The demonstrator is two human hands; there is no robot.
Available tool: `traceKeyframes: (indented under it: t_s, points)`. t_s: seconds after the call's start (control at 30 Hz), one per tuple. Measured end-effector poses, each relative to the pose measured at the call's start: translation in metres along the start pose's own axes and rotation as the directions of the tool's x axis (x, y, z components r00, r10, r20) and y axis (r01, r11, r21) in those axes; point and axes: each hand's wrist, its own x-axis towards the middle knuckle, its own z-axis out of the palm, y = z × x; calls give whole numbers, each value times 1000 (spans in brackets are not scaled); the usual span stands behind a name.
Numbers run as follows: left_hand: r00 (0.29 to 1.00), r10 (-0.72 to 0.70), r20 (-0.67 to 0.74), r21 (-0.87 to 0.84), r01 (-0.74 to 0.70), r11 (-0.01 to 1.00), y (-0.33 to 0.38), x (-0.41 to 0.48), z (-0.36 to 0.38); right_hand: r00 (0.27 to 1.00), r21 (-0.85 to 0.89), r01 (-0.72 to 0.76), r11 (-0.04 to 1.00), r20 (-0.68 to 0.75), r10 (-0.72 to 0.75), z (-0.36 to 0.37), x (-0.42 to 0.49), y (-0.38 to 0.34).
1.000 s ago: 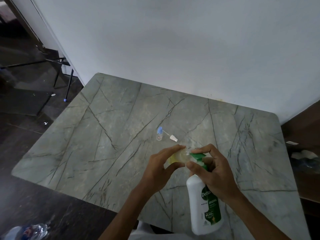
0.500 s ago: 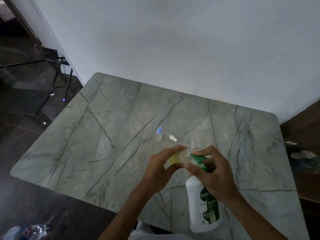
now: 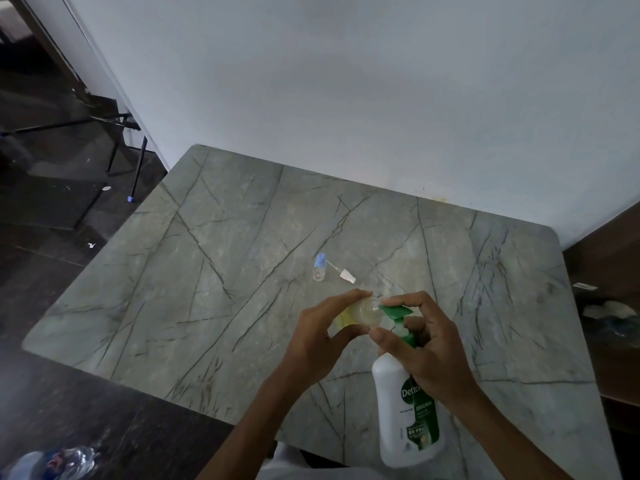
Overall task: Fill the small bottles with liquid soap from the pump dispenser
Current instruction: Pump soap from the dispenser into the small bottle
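Note:
My left hand (image 3: 320, 336) holds a small clear bottle (image 3: 360, 311) with yellowish liquid in it, tilted so its open mouth meets the green nozzle. My right hand (image 3: 424, 348) grips the neck of the white pump dispenser (image 3: 405, 410), forefinger lying on top of the green pump head (image 3: 394, 310). The dispenser is held tilted above the grey marble table (image 3: 207, 289). A second small clear bottle with a blue cap (image 3: 319, 267) stands farther back. Beside it lies a white spray cap with its thin tube (image 3: 346, 276).
A white wall runs along the table's far edge. The dark floor drops away on the left, with a black stand's legs (image 3: 138, 168). A crumpled plastic bottle (image 3: 52, 462) lies at the lower left. Dark wooden furniture (image 3: 606, 289) sits to the right.
The pump head has risen, showing its white stem. Both hands and the dispenser stay in nearly the same place.

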Motion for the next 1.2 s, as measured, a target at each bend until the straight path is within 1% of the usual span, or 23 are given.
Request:
traceKeyframes:
  t_s: [0.07,0.3,0.5,0.6,0.77,0.87,1.07,1.2]
  points:
    - [1000,-2,3,4,2,1000,-1,-1,0,1000,-14,2,1000,-12,-2,1,0,1]
    - [1000,13,2,-7,-13,1000,0,-3,2,997,29,-34,999,-63,36,4,-1,4]
    - [1000,-4,11,-14,4,1000,-2,-4,3,996,35,-63,997,-66,65,4,0,4]
    - [1000,-12,8,-15,12,1000,-1,-2,1,999,6,-37,999,-29,37,3,0,3]
    - [1000,-25,11,-10,26,1000,0,0,3,1000,5,-9,1000,-22,9,3,-1,4]
    - [999,-30,10,1,30,1000,-2,-1,4,999,1,1,1000,-38,-1,3,-1,5]
    - [1000,-7,-6,-34,6,999,-1,-2,8,995,18,2,1000,-100,0,5,2,2]
    - [1000,-6,-13,-41,6,999,1,-2,8,995,42,-20,999,-97,24,5,1,1]
